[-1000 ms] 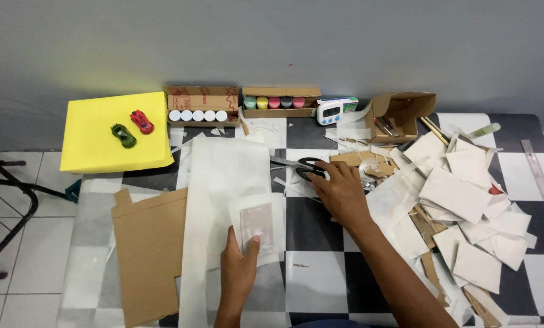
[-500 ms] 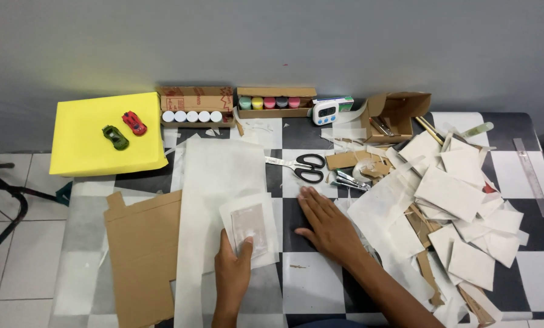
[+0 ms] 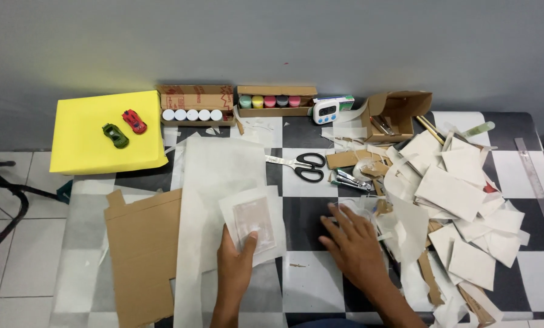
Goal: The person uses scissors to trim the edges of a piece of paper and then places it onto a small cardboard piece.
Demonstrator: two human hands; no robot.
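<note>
white paper is everywhere on this checkered table (image 3: pixel 302 285). my left hand (image 3: pixel 235 264) holds a small white paper piece (image 3: pixel 253 223) with a pale brown square in the middle. my thumb is on top and my other fingers are tucked under it, so i am pinching its bottom edge. the piece rests on a long sheet of thin white paper (image 3: pixel 214 200), near the middle of the table, right in front of me.

my right hand (image 3: pixel 352 243) lies flat on the table with the fingers spread. it holds nothing. its fingertips touch the edge of the big messy pile of paper scraps (image 3: pixel 460 206).

i think a few things could go wrong. my pinch is only on 1 edge, so the small piece could bend or slip if i lift it fast. the thin sheet under it might drag along and wrinkle. my right hand is so close to the pile that a small push could slide scraps over the table or off it. the scissors (image 3: pixel 302 165) lie open just past my hands, so a quick reach could bump the blades. the brown cardboard (image 3: pixel 144 255) hangs near the table edge and could fall.
</note>
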